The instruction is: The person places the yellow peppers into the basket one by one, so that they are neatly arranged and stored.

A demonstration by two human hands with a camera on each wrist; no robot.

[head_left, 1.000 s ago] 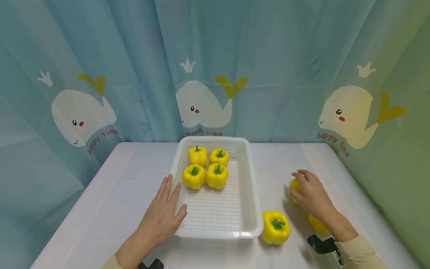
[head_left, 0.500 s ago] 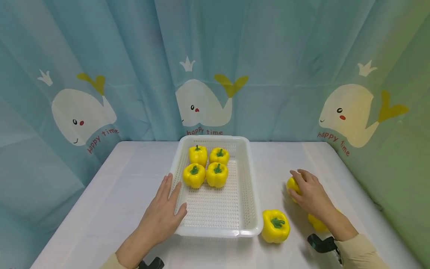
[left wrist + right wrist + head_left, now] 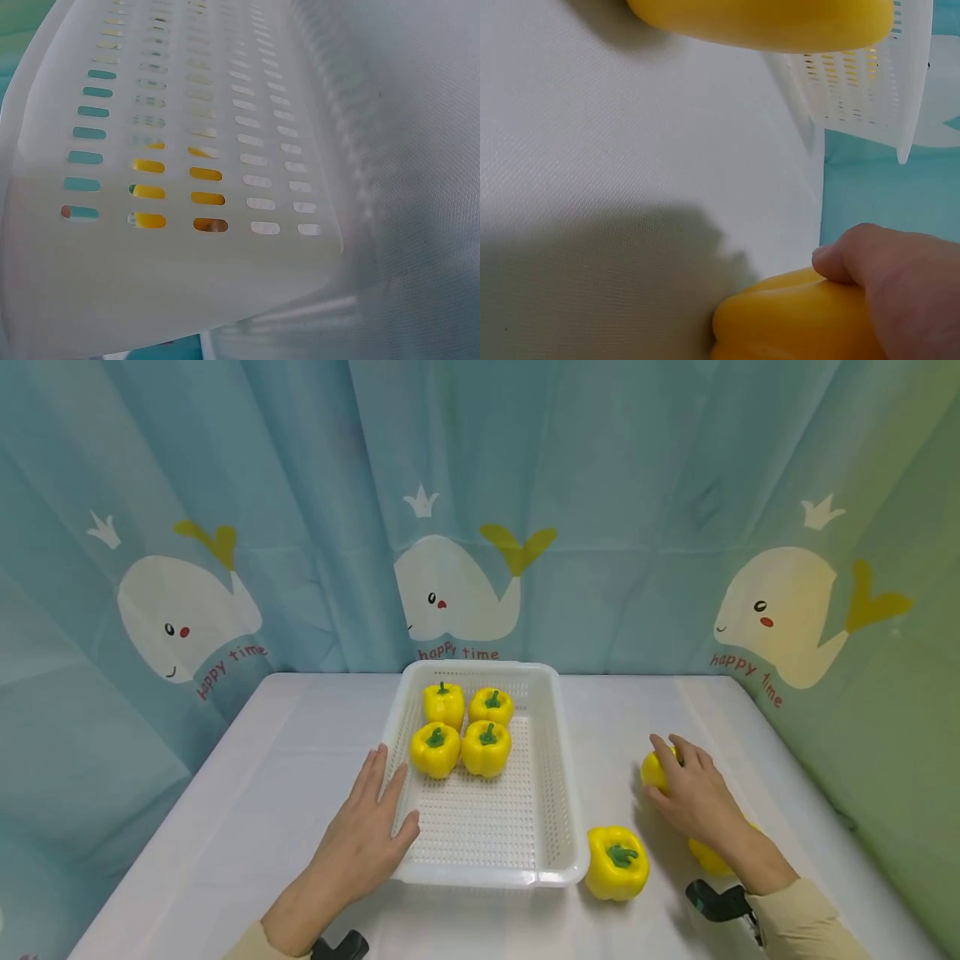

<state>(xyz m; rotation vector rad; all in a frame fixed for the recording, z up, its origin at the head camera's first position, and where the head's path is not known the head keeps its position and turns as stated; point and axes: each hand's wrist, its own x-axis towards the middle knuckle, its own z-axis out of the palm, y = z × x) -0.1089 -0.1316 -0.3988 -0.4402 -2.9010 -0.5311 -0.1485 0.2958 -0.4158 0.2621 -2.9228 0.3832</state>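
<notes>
My left hand (image 3: pixel 360 839) rests with straight fingers on the left rim of a white perforated plastic basket (image 3: pixel 551 868). Several yellow bell peppers (image 3: pixel 486 750) with green stems stand together in the basket's far left part. On the table to the right, my right hand (image 3: pixel 696 793) holds another yellow bell pepper (image 3: pixel 654 770), thumb on its near side and fingers over its top. In the right wrist view the thumb (image 3: pixel 844 262) presses on that pepper (image 3: pixel 795 322). The left wrist view shows the basket's slotted side wall (image 3: pixel 172 277), not the hand.
One bell pepper (image 3: pixel 617 864) stands by the basket's near right corner. Another pepper (image 3: pixel 708 857) lies partly hidden under my right forearm. The white table (image 3: pixel 300 718) ends at a blue curtain (image 3: pixel 622 527) printed with whales. Black camera mounts (image 3: pixel 716 902) sit at the wrists.
The fingers of my right hand have spread slightly over the pepper, which has shifted a little. The left hand stays on the basket's rim, and the basket has not moved.
</notes>
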